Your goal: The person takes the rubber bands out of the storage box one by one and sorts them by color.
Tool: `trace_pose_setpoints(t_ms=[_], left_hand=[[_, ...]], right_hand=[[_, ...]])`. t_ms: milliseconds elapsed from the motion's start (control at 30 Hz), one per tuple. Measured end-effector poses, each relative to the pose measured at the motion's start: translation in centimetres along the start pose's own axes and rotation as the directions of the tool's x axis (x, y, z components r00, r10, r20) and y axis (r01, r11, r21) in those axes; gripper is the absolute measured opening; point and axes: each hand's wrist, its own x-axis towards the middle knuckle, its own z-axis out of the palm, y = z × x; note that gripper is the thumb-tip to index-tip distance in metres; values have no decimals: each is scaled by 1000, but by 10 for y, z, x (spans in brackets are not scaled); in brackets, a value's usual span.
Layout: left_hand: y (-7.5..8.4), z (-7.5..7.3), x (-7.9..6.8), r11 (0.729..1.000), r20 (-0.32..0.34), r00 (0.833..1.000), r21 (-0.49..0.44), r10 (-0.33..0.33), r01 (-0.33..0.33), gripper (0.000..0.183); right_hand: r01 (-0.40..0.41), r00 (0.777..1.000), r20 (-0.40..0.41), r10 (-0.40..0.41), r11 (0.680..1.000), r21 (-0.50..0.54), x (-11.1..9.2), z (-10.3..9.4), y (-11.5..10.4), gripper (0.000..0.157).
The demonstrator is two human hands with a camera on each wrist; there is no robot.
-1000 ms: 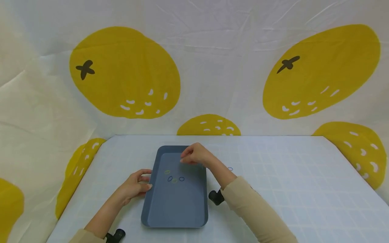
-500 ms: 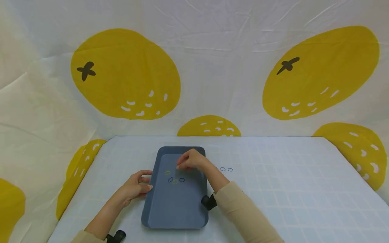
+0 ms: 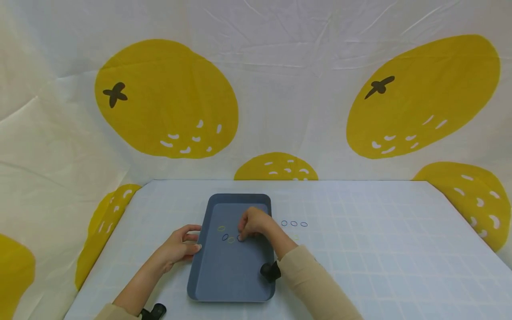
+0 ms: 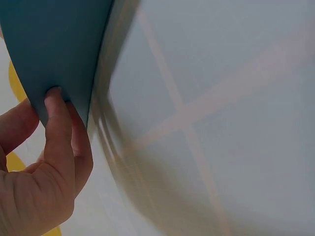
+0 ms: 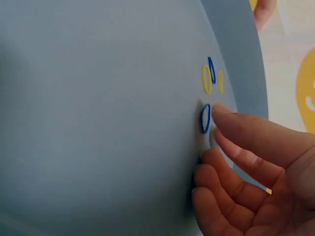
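A grey-blue rectangular tray [image 3: 230, 275] lies on the table. At its left rim, my left hand [image 3: 180, 244] grips it, thumb and fingers on either side of the edge in the left wrist view. My right hand [image 3: 256, 222] is low over the tray's middle. Its thumb tip is right at a blue rubber band [image 5: 204, 118], and the other fingers bend loosely beside it. Left of that band lie another blue band [image 3: 225, 237] and two yellow bands, one nearer [image 3: 231, 240] and one farther back [image 3: 222, 228].
Right of the tray, three blue bands sit in a row, the middle one [image 3: 294, 223] among them. A yellow band [image 3: 295, 237] shows just past the right forearm. The pale checked table [image 3: 380, 249] ends at a fruit-print cloth backdrop [image 3: 276, 111].
My right hand has come down and nearer from the tray's far part to the blue band. More bands right of the tray have come into sight. The left hand keeps its place.
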Motion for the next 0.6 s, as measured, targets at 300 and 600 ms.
trace_pose_setpoints(t_ms=[300,600], left_hand=[[3,0,1,1000,0,1000,11,11,-11,56],[2,1,-2,1000,-3,1000,21,-2,2,56]], right_hand=[[44,999,-21,-49,983,-180,-2,3,-3,22],[94,995,50,-87,983,-155,-7,3,-3,19]])
